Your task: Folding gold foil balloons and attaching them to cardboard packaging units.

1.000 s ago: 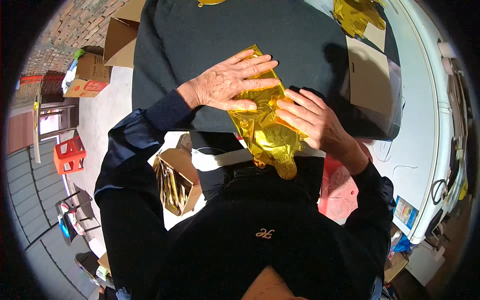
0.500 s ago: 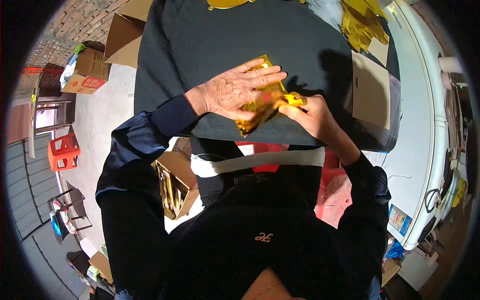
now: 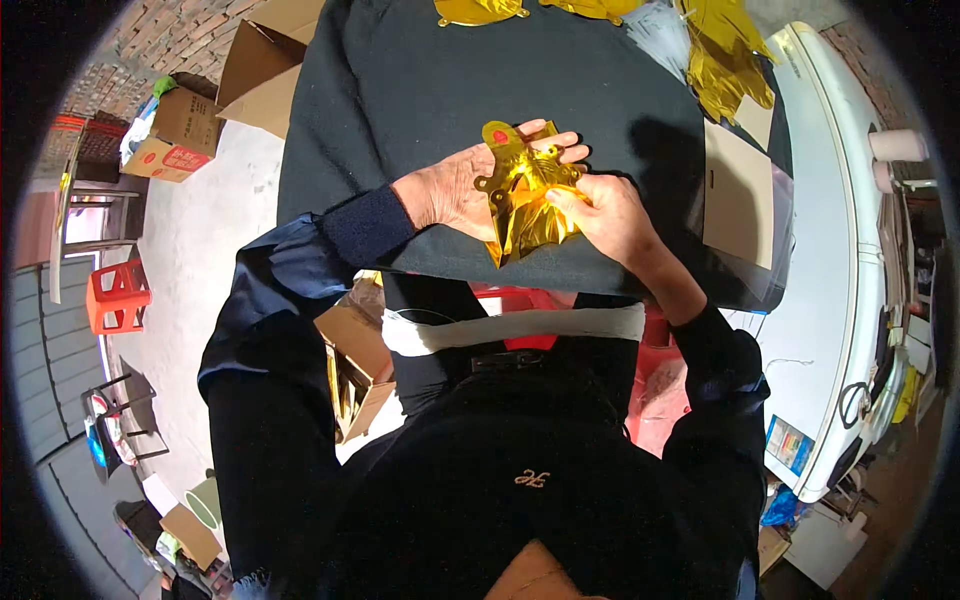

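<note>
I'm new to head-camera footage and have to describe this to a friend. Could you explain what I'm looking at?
There's no machine here, just a person's two bare hands. Every picture comes from the left one of two wide fisheye cameras worn on the head, looking down, so straight edges bend near the rim. The right hand pinches a crumpled gold foil piece. The left hand is partly beneath it, fingers stretched out; I can't tell whether it grips. Below them is a surface covered in dark cloth. More gold foil lies at its far edge, and a tan card lies on its right side.
</note>
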The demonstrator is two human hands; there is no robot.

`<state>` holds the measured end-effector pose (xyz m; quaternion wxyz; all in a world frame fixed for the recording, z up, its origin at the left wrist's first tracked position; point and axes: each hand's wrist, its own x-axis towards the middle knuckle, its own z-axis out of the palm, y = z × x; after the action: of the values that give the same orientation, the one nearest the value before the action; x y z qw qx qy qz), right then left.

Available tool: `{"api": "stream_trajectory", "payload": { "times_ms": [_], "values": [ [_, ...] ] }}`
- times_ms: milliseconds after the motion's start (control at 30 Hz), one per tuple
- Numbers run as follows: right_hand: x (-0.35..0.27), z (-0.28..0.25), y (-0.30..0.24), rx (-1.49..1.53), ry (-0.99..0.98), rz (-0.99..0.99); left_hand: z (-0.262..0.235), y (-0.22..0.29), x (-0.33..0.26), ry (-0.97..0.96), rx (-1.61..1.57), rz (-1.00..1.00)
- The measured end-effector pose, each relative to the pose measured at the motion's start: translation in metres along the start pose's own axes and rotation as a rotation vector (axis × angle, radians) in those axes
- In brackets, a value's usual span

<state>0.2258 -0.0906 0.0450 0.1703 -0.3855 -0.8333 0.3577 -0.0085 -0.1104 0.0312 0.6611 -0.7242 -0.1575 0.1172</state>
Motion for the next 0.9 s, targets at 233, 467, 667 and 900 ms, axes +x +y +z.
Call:
{"api": "stream_trajectory", "payload": {
  "times_ms": [233, 467, 667, 900],
  "values": [
    [0.008, -0.005, 0.001, 0.004, -0.109, 0.034, -0.017, 0.006, 0.004, -0.114, 2.09, 0.417],
    [0.008, -0.006, 0.006, 0.031, -0.12, 0.037, -0.042, -0.015, -0.017, -0.249, 3.935, 1.556],
    [0.011, -0.003, 0.01, -0.016, -0.152, 0.104, -0.067, -0.015, -0.046, -0.063, 3.523, 1.817],
    [0.01, -0.002, 0.008, 0.014, -0.136, 0.075, -0.11, -0.008, -0.052, 0.236, 3.032, 2.246]
  ]
}}
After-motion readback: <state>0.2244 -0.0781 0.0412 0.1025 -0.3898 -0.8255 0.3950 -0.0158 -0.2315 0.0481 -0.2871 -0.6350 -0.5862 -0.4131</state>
